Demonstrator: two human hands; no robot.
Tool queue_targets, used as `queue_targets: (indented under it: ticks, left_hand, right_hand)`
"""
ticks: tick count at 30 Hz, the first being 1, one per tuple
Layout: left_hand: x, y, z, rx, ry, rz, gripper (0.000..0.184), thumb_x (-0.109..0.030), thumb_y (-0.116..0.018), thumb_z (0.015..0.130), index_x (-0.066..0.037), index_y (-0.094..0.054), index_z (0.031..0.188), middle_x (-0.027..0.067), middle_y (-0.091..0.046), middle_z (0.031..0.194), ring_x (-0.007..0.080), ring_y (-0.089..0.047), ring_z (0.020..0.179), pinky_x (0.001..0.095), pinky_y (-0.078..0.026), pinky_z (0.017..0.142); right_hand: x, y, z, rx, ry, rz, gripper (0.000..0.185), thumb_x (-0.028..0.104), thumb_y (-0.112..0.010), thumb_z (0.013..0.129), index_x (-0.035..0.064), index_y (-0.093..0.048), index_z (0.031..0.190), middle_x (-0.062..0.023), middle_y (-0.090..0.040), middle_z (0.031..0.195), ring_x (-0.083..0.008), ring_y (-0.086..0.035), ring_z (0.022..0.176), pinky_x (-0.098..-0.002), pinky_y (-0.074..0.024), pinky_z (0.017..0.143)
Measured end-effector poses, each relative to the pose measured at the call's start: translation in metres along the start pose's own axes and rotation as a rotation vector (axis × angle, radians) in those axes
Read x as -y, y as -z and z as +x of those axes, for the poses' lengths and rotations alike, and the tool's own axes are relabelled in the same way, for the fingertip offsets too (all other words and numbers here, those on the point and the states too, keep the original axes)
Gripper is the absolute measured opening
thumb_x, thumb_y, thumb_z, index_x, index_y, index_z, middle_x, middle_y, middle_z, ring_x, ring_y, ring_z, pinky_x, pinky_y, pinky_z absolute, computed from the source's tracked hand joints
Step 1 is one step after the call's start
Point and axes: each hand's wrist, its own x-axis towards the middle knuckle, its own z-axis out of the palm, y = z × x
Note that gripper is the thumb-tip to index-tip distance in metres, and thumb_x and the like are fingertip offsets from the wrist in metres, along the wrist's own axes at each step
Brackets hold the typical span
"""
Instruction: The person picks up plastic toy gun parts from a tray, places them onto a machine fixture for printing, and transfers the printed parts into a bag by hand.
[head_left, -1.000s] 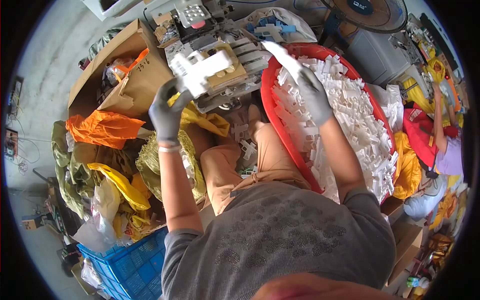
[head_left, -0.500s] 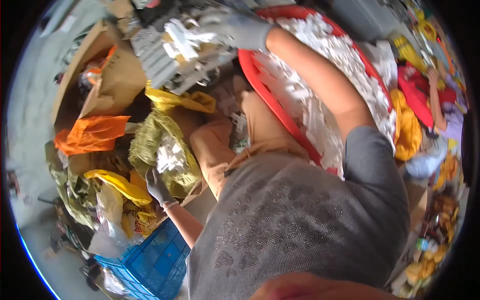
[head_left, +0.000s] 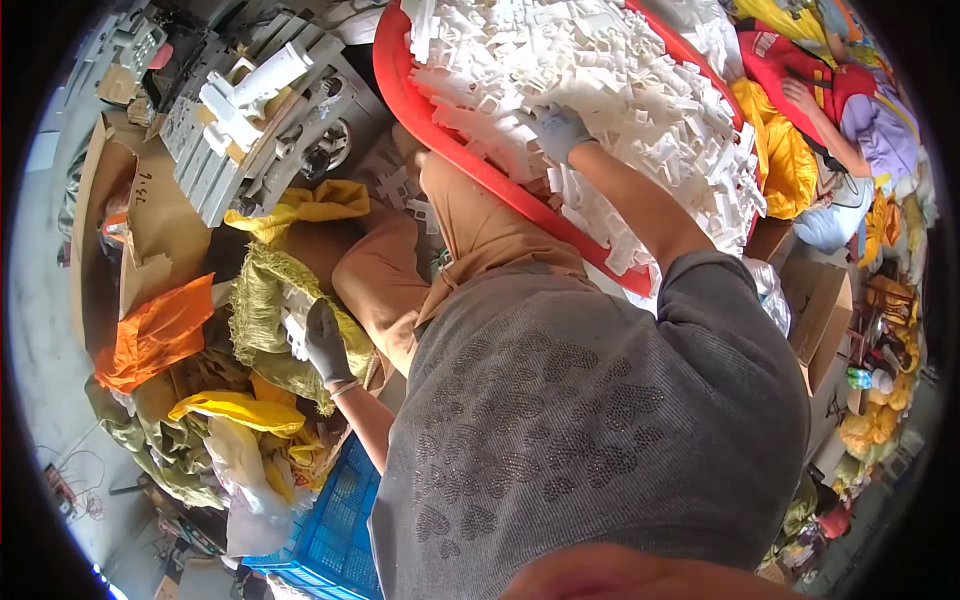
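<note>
My right hand [head_left: 556, 130], in a grey glove, reaches over the heap of white plastic pieces [head_left: 600, 70] in the red tub [head_left: 485, 180]. Its fingertips touch the pieces, and whether they grip one is hard to make out. At the mouth of the green woven sack [head_left: 265, 290], my left hand [head_left: 325, 342], also gloved, has its fingers against white parts inside; its grip is unclear. A white gun-shaped piece [head_left: 245, 98] rests on the metal machine [head_left: 200, 170] at the upper left, apart from both hands.
A cardboard box [head_left: 165, 220] stands at the left, with an orange bag [head_left: 155, 335] below it. Yellow cloth [head_left: 310, 203] lies beneath the machine. A blue crate [head_left: 345, 525] is at the lower left. A co-worker's arm [head_left: 830, 125] shows at the upper right.
The view has shifted toward the tub. My right hand has left the machine and moved onto the white pieces. Since the earliest frame, my left hand has gone down to the green sack.
</note>
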Motion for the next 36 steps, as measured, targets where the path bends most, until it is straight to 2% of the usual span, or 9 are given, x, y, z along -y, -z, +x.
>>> queue_targets:
  ticks: [5, 7, 9, 11, 13, 20, 24, 28, 36]
  left_hand:
    - [-0.003, -0.003, -0.004, 0.023, 0.018, -0.003, 0.032, -0.021, -0.054, 0.093, 0.004, -0.06, 0.114, 0.0121, -0.065, 0.108, 0.0199, -0.061, 0.097, 0.0301, -0.047, 0.086]
    - [-0.003, -0.003, -0.006, 0.028, 0.021, -0.004, 0.033, -0.021, -0.055, 0.093, 0.003, -0.061, 0.113, 0.0125, -0.065, 0.109, 0.0206, -0.061, 0.098, 0.0303, -0.047, 0.087]
    - [0.001, -0.005, -0.007, 0.023, 0.025, -0.011, 0.033, -0.022, -0.055, 0.092, 0.003, -0.062, 0.113, 0.0129, -0.065, 0.109, 0.0214, -0.06, 0.1, 0.0305, -0.047, 0.088]
    - [0.006, -0.01, -0.01, 0.021, -0.056, 0.019, 0.03, -0.018, -0.055, 0.093, 0.003, -0.06, 0.114, 0.0114, -0.065, 0.108, 0.0186, -0.061, 0.096, 0.0302, -0.048, 0.085]
    - [0.007, -0.017, -0.013, 0.024, -0.023, -0.041, 0.03, -0.018, -0.054, 0.093, 0.003, -0.061, 0.114, 0.0116, -0.065, 0.109, 0.0186, -0.061, 0.097, 0.0301, -0.048, 0.085]
    - [-0.003, -0.008, -0.006, 0.046, -0.066, 0.021, 0.029, -0.017, -0.055, 0.088, 0.0, -0.062, 0.11, 0.0133, -0.067, 0.102, 0.022, -0.064, 0.091, 0.0325, -0.049, 0.082]
    - [-0.023, 0.005, 0.0, -0.018, -0.001, 0.085, 0.031, -0.02, -0.055, 0.087, -0.001, -0.062, 0.111, 0.0146, -0.067, 0.102, 0.0259, -0.064, 0.091, 0.0338, -0.049, 0.081]
    - [-0.047, 0.02, 0.01, -0.185, -0.181, 0.014, 0.028, -0.019, -0.057, 0.088, -0.002, -0.065, 0.108, 0.0133, -0.068, 0.099, 0.0243, -0.066, 0.089, 0.0328, -0.05, 0.079]
    - [-0.175, 0.078, 0.065, -0.485, -0.553, 0.025, 0.023, -0.012, -0.06, 0.085, -0.003, -0.065, 0.106, 0.0139, -0.066, 0.102, 0.0261, -0.065, 0.091, 0.0326, -0.049, 0.081]
  right_hand:
    - [-0.045, -0.003, 0.036, -0.465, 0.329, -0.111, 0.052, 0.013, -0.057, 0.08, 0.0269, -0.05, 0.13, 0.001, -0.05, 0.13, -0.0239, -0.042, 0.123, -0.0363, -0.0408, 0.097]
    - [-0.045, 0.02, 0.038, -0.619, 0.244, -0.025, 0.051, 0.014, -0.057, 0.08, 0.0255, -0.051, 0.129, 0.0013, -0.048, 0.133, -0.0247, -0.038, 0.128, -0.0365, -0.0397, 0.099]
    - [-0.043, 0.038, 0.039, -0.559, 0.229, -0.017, 0.045, 0.012, -0.054, 0.083, 0.0211, -0.052, 0.127, -0.0041, -0.046, 0.135, -0.0292, -0.046, 0.122, -0.0382, -0.0415, 0.098]
    - [-0.027, 0.036, 0.031, -0.124, -0.084, 0.26, 0.035, 0.026, -0.054, 0.086, 0.0178, -0.054, 0.12, -0.0088, -0.05, 0.128, -0.0297, -0.055, 0.11, -0.0412, -0.047, 0.088]
    - [0.004, 0.007, 0.012, -0.222, -0.068, 0.195, 0.041, 0.04, -0.054, 0.084, 0.017, -0.053, 0.118, -0.0105, -0.054, 0.114, -0.0292, -0.059, 0.098, -0.0457, -0.047, 0.079]
    - [0.049, -0.026, 0.014, -0.368, -0.087, 0.168, 0.047, 0.016, -0.054, 0.079, 0.0147, -0.048, 0.125, -0.0045, -0.051, 0.123, -0.0257, -0.051, 0.109, -0.0416, -0.0442, 0.084]
    - [0.032, -0.01, 0.011, -0.354, -0.017, 0.527, 0.053, 0.012, -0.057, 0.08, 0.0097, -0.043, 0.131, -0.0092, -0.052, 0.122, -0.0315, -0.051, 0.111, -0.0428, -0.0443, 0.089]
    - [0.008, -0.016, 0.004, -0.578, 0.055, 0.903, 0.057, 0.008, -0.061, 0.082, 0.0036, -0.039, 0.134, -0.0161, -0.051, 0.127, -0.0337, -0.052, 0.115, -0.0379, -0.0431, 0.095]
    - [0.002, 0.016, -0.022, -0.522, 0.056, 1.362, 0.049, 0.007, -0.056, 0.087, -0.0001, -0.042, 0.133, -0.0166, -0.048, 0.133, -0.0258, -0.045, 0.126, -0.0331, -0.0363, 0.103]
